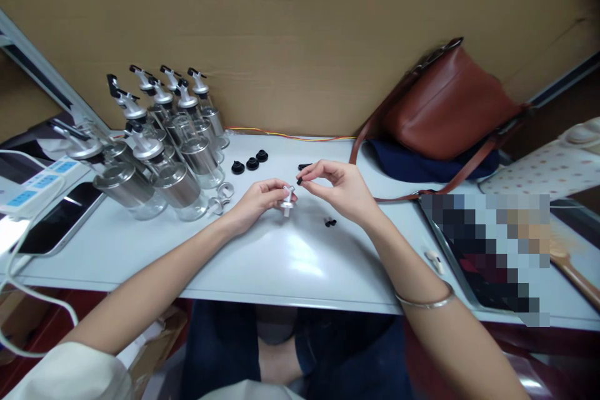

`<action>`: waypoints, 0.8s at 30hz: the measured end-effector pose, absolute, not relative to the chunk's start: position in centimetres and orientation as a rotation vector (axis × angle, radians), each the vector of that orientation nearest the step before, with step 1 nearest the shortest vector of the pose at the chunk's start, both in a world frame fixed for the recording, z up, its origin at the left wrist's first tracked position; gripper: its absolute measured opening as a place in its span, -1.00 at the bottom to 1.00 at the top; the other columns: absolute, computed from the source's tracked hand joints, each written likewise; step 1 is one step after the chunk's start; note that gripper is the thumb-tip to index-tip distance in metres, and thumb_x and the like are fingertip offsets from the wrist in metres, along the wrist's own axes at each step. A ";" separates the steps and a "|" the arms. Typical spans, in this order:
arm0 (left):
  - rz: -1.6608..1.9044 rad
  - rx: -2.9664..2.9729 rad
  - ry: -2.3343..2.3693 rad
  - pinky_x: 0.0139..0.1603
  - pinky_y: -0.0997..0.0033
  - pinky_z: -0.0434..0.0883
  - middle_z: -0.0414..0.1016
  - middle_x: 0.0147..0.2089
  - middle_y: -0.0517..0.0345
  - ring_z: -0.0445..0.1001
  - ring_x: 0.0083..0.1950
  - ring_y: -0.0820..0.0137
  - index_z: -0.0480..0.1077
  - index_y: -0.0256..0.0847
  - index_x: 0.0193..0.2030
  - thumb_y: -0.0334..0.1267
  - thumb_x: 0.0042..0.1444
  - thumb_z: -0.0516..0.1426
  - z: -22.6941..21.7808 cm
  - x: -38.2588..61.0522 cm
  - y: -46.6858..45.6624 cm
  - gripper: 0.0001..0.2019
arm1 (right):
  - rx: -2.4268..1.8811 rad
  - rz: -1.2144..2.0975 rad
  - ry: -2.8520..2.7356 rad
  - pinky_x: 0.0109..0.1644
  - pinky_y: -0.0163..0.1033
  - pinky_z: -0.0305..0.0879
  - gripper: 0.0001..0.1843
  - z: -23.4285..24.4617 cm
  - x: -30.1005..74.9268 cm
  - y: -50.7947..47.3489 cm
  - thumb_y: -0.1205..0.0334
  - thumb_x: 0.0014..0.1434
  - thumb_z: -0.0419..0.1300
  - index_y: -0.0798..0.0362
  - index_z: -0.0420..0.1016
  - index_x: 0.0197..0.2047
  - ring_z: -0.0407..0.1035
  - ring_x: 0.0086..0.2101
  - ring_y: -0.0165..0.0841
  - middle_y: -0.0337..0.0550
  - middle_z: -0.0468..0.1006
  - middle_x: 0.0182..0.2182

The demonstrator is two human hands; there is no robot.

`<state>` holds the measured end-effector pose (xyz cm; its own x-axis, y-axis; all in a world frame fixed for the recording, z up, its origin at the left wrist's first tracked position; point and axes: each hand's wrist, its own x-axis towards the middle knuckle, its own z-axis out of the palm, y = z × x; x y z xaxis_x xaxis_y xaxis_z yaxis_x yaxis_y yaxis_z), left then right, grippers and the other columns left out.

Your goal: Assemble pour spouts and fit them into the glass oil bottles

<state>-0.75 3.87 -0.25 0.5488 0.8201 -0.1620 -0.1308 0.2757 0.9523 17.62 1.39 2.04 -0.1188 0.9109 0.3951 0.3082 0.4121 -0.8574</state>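
Observation:
In the middle of the table, my left hand (pixel 257 199) is closed on a small silver pourer spout (pixel 287 205), held by the fingertips. Just to its right, my right hand (pixel 345 192) pinches a tiny black piece (pixel 299 180) close to the spout's top. Behind the right fingers, a black lever (pixel 304 167) is partly hidden. A couple of small black-and-white parts (pixel 330 223) lie below that hand. Several black stoppers (pixel 252 164) sit further back. Silver collars (pixel 225 190) rest left of my left hand, beside the glass bottles.
Several glass bottles with steel sleeves (pixel 175 182) and pourer tops crowd the left. A power strip (pixel 44 186) and phone (pixel 60 215) are beyond them. On the right are a brown leather bag (pixel 452 106), an earbud (pixel 434 261) and a wooden brush (pixel 569 265). Cardboard (pixel 290 44) stands behind.

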 end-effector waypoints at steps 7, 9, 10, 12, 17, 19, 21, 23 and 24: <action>0.739 1.120 0.738 -0.22 0.39 0.30 0.51 -0.40 0.15 0.42 -0.33 0.42 0.43 -0.27 -0.36 -0.22 -0.10 0.26 -0.3 -0.8 3.9 -0.81 | -1.109 0.805 -1.623 -0.05 -0.13 0.33 -0.90 1.6 17.0 1.5 0.26 -0.02 0.26 0.06 0.43 -0.50 0.50 -0.27 -0.29 -0.13 0.63 -0.35; 0.743 1.118 0.733 -0.21 0.39 0.30 0.51 -0.40 0.15 0.42 -0.32 0.41 0.44 -0.28 -0.38 -0.21 -0.10 0.27 -0.3 -0.7 3.9 -0.81 | -1.112 0.792 -1.624 -0.06 -0.14 0.34 -0.90 1.5 16.9 1.4 0.27 -0.02 0.25 0.07 0.42 -0.50 0.50 -0.27 -0.29 -0.13 0.62 -0.36; 0.747 1.117 0.729 -0.21 0.39 0.30 0.51 -0.39 0.14 0.43 -0.32 0.41 0.44 -0.28 -0.39 -0.20 -0.10 0.27 -0.3 -0.7 3.9 -0.81 | -1.110 0.785 -1.626 -0.07 -0.14 0.34 -0.91 1.5 16.9 1.4 0.27 -0.02 0.25 0.07 0.42 -0.49 0.50 -0.27 -0.29 -0.13 0.62 -0.36; 0.751 1.114 0.725 -0.22 0.40 0.30 0.52 -0.38 0.13 0.43 -0.31 0.42 0.45 -0.29 -0.40 -0.19 -0.11 0.28 -0.3 -0.8 3.9 -0.79 | -1.104 0.787 -1.636 -0.07 -0.13 0.34 -0.91 1.4 16.9 1.4 0.27 -0.02 0.25 0.07 0.42 -0.49 0.50 -0.28 -0.29 -0.13 0.62 -0.37; 0.754 1.093 0.727 -0.23 0.43 0.30 0.52 -0.39 0.14 0.43 -0.31 0.43 0.47 -0.29 -0.37 -0.19 -0.12 0.30 -0.3 -0.9 4.0 -0.78 | -1.115 0.806 -1.675 -0.06 -0.13 0.33 -0.90 1.4 16.9 1.5 0.26 -0.01 0.25 0.07 0.43 -0.49 0.49 -0.27 -0.29 -0.14 0.61 -0.37; 0.756 1.083 0.725 -0.23 0.43 0.30 0.53 -0.38 0.13 0.44 -0.30 0.42 0.48 -0.29 -0.36 -0.19 -0.12 0.30 -0.4 -0.9 4.0 -0.77 | -1.123 0.805 -1.684 -0.07 -0.14 0.34 -0.90 1.6 17.0 1.4 0.25 -0.01 0.26 0.08 0.45 -0.48 0.49 -0.27 -0.29 -0.13 0.61 -0.37; 0.763 1.061 0.719 -0.24 0.44 0.30 0.53 -0.39 0.13 0.44 -0.31 0.42 0.48 -0.30 -0.37 -0.19 -0.14 0.31 -0.4 -0.9 4.0 -0.76 | -1.135 0.792 -1.712 -0.09 -0.15 0.34 -0.89 1.9 17.2 1.3 0.23 0.04 0.24 0.08 0.48 -0.46 0.49 -0.28 -0.29 -0.13 0.61 -0.37; 0.774 1.039 0.710 -0.28 0.46 0.28 0.52 -0.42 0.14 0.43 -0.34 0.45 0.48 -0.30 -0.38 -0.19 -0.15 0.32 -0.4 -0.9 4.0 -0.76 | -1.142 0.738 -1.748 -0.12 -0.17 0.35 -0.88 2.1 17.4 1.1 0.22 0.10 0.21 0.08 0.53 -0.40 0.49 -0.27 -0.29 -0.12 0.62 -0.36; 0.778 1.031 0.707 -0.30 0.47 0.27 0.51 -0.43 0.15 0.42 -0.36 0.46 0.48 -0.30 -0.39 -0.19 -0.15 0.33 -0.4 -0.9 3.9 -0.76 | -1.135 0.696 -1.764 -0.12 -0.17 0.36 -0.88 2.2 17.5 1.1 0.23 0.12 0.21 0.08 0.55 -0.35 0.49 -0.27 -0.30 -0.12 0.62 -0.34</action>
